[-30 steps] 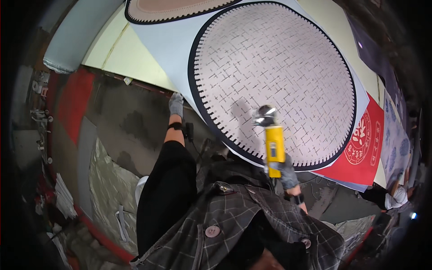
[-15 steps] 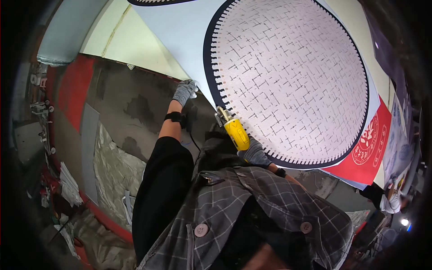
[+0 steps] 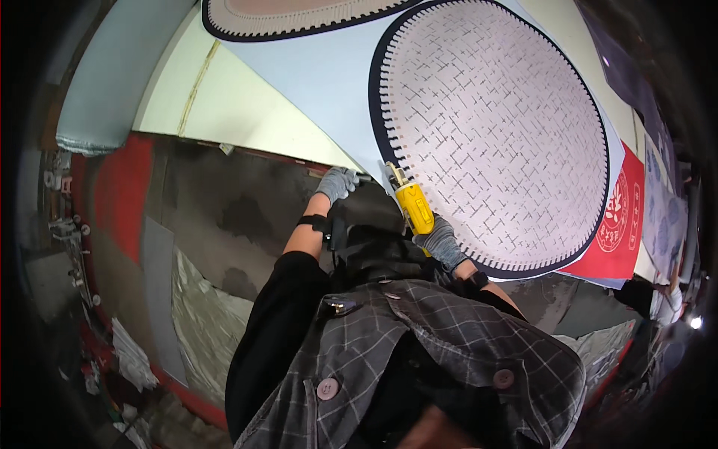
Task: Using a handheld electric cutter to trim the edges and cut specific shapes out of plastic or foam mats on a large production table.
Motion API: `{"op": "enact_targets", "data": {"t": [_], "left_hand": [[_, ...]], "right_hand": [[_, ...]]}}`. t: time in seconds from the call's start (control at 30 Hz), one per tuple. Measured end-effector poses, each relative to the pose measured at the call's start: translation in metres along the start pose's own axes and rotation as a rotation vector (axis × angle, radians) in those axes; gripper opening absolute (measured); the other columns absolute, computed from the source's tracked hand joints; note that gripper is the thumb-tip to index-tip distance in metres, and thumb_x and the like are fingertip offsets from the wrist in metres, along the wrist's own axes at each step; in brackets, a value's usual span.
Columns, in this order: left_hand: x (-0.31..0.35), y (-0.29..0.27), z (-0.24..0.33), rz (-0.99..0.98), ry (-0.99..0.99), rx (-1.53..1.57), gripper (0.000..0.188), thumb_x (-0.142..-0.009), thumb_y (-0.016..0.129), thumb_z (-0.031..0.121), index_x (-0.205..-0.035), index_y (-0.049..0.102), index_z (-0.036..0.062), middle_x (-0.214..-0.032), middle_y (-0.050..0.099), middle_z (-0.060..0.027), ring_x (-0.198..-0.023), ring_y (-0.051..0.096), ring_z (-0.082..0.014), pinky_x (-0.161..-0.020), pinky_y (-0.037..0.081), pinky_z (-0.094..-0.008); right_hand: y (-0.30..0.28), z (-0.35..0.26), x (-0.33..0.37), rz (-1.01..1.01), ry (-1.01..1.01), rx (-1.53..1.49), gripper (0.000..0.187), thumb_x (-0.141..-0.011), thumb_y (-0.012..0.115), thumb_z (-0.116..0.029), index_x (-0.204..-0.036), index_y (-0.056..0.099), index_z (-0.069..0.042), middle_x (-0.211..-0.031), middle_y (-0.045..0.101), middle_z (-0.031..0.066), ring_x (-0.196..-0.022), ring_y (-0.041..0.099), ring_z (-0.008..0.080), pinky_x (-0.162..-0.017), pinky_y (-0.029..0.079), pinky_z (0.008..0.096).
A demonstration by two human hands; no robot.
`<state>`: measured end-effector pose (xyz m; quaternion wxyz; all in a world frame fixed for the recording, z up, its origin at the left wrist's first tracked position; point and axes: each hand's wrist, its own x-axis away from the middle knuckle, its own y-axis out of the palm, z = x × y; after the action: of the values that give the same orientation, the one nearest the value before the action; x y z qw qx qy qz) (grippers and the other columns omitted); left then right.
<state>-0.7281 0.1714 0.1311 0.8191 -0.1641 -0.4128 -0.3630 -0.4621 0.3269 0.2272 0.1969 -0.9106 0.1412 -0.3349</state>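
My right hand (image 3: 441, 243), in a grey knit glove, is wrapped round a yellow handheld power cutter (image 3: 415, 209). The cutter's metal head meets the edge of a white printed sheet (image 3: 321, 90), beside the dark border of a large oval design (image 3: 493, 142). That oval has a toothed fringe pattern and scattered dark dashes on pale ground. My left hand (image 3: 338, 185), gloved the same way, is closed at the table's near edge, close to the sheet's slanting edge. What its fingers hold, if anything, I cannot make out.
A second oval design (image 3: 299, 19) lies at the top. On the right is a red printed sheet (image 3: 617, 217). A thick grey-blue roll (image 3: 112, 82) rests at the far left of the pale table (image 3: 217, 97). Crumpled sheeting (image 3: 206, 322) covers floor at left. Another person's arm (image 3: 658, 299) shows at right.
The view has shifted, bringing more of the second oval in. My left hand is nearer the cutter than before. The cutter remains in my right hand at the sheet's edge.
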Motion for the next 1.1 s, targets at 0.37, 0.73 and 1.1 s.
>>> {"op": "enact_targets", "data": {"t": [0.37, 0.73, 1.1], "left_hand": [[-0.003, -0.113, 0.023, 0.259, 0.442, -0.205, 0.027, -0.090, 0.050, 0.028, -0.089, 0.064, 0.0054, -0.064, 0.060, -0.0030, -0.050, 0.048, -0.0113, -0.050, 0.042, -0.0282], [-0.069, -0.225, 0.103, 0.415, 0.532, -0.577, 0.027, -0.090, 0.050, 0.026, -0.090, 0.064, 0.0031, -0.074, 0.063, -0.0073, -0.063, 0.057, -0.0147, -0.061, 0.049, -0.0304], [-0.178, -0.247, 0.227, 0.537, 0.742, -1.024, 0.035, -0.087, 0.047, 0.034, -0.105, 0.063, 0.0084, -0.110, 0.060, -0.0152, -0.107, 0.053, -0.0317, -0.096, 0.038, -0.0387]], "right_hand": [[0.043, -0.083, -0.101, 0.242, 0.097, -0.155, 0.043, -0.063, 0.077, -0.016, -0.098, 0.058, 0.001, -0.086, 0.066, 0.0127, -0.078, 0.065, 0.0242, -0.068, 0.051, 0.0324], [0.042, -0.157, -0.237, 0.320, 0.197, -0.466, 0.043, -0.063, 0.077, -0.008, -0.100, 0.056, 0.000, -0.086, 0.064, 0.0083, -0.072, 0.060, 0.0186, -0.066, 0.049, 0.0313], [0.025, -0.201, -0.369, 0.524, 0.281, -0.635, 0.038, -0.067, 0.074, -0.008, -0.101, 0.058, -0.004, -0.084, 0.063, 0.0053, -0.071, 0.059, 0.0182, -0.065, 0.048, 0.0311]]}}
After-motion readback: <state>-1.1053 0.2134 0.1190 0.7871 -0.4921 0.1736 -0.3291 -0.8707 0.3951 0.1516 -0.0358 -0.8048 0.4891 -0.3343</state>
